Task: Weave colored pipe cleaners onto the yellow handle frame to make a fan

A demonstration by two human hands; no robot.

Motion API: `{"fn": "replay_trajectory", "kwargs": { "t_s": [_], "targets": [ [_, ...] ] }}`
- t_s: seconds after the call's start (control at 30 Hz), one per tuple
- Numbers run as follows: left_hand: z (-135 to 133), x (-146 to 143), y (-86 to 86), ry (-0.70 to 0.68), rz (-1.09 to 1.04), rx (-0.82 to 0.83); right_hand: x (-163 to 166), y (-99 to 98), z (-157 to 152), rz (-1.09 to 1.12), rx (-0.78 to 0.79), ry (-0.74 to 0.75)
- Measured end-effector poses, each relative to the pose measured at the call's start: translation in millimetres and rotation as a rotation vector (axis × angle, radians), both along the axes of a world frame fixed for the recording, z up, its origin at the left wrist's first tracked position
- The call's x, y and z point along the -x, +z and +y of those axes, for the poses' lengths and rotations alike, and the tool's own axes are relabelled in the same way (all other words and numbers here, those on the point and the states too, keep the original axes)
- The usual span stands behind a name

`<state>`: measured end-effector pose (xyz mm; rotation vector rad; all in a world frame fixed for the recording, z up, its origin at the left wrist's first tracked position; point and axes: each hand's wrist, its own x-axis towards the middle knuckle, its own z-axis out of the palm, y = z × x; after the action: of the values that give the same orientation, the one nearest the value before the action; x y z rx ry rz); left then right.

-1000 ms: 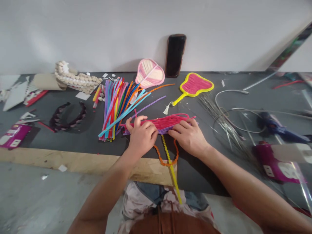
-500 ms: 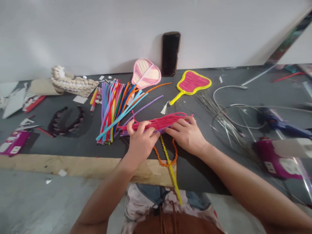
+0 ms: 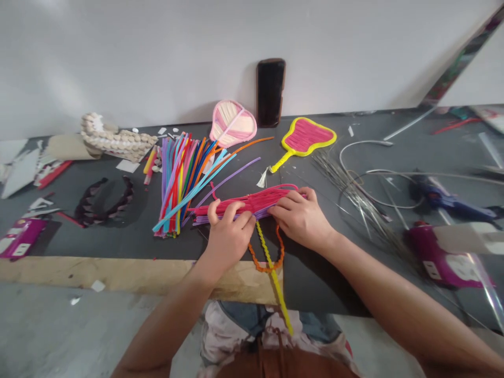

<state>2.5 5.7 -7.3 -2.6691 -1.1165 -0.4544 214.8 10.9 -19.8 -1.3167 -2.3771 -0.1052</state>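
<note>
Near the front of the dark table (image 3: pixel 309 286), the left hand (image 3: pixel 229 239) and right hand (image 3: pixel 305 220) both grasp the pink strands (image 3: pixel 258 199) lying along the purple strands (image 3: pixel 202 215), the yellow stem (image 3: pixel 264 243) pointing toward the near edge. Light, even pressure from both sides would, I think, keep the layers flat.

The left hand (image 3: pixel 230 231) and right hand (image 3: pixel 301 218) are bare, as are the left forearm (image 3: pixel 173 315) and right forearm (image 3: pixel 374 283), which are seen to broaden toward the elbows. Over the torso a brown garment (image 3: pixel 315 367) is worn, with thin cords (image 3: pixel 281 349) hung down its middle. The lap is covered by loose cloth (image 3: pixel 224 325), blotched in pale pinkish white and blue-grey and softly creased. A small red patch (image 3: pixel 348 347) is shown at its right edge. The garments' cut cannot be told.
</note>
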Motion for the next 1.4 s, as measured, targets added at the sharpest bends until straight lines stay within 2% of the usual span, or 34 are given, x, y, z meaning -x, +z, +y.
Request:
{"fn": "replay_trajectory", "kwargs": {
  "t_s": [0.23,0.4,0.5,0.63,0.8,1.03,1.2,1.3,1.4],
  "targets": [
    [-1.4,1.3,1.7,0.001,0.010,-0.002,-21.6,10.4,3.2,0.046,0.031,-0.083],
    [-0.7,1.8,1.4,0.002,0.013,-0.010,-49.8,18.1,7.9,0.125,-0.007,-0.243],
    [0.4,2.1,0.5,0.002,0.013,-0.009,-57.9,18.7,9.2,0.154,0.012,-0.275],
    [1.0,2.5,0.8,0.009,0.016,0.026,-47.0,12.8,7.5,0.167,0.048,-0.190],
    [0.2,2.5,3.1,0.017,0.022,0.084,-30.4,6.8,5.8,0.079,0.048,-0.065],
    [1.4,4.5,0.4,0.017,-0.005,0.128,-46.1,12.7,7.3,0.011,0.092,-0.118],
    [2.7,6.5,-5.6,-0.043,-0.033,0.132,-43.0,29.3,1.8,0.125,-0.041,-0.184],
    [1.9,5.2,-6.9,-0.092,-0.034,0.140,-23.7,27.5,-8.1,0.084,-0.017,-0.044],
    [1.0,3.7,-4.4,-0.111,-0.027,0.160,-2.6,16.5,-21.3,-0.078,0.140,0.124]
  ]
}}
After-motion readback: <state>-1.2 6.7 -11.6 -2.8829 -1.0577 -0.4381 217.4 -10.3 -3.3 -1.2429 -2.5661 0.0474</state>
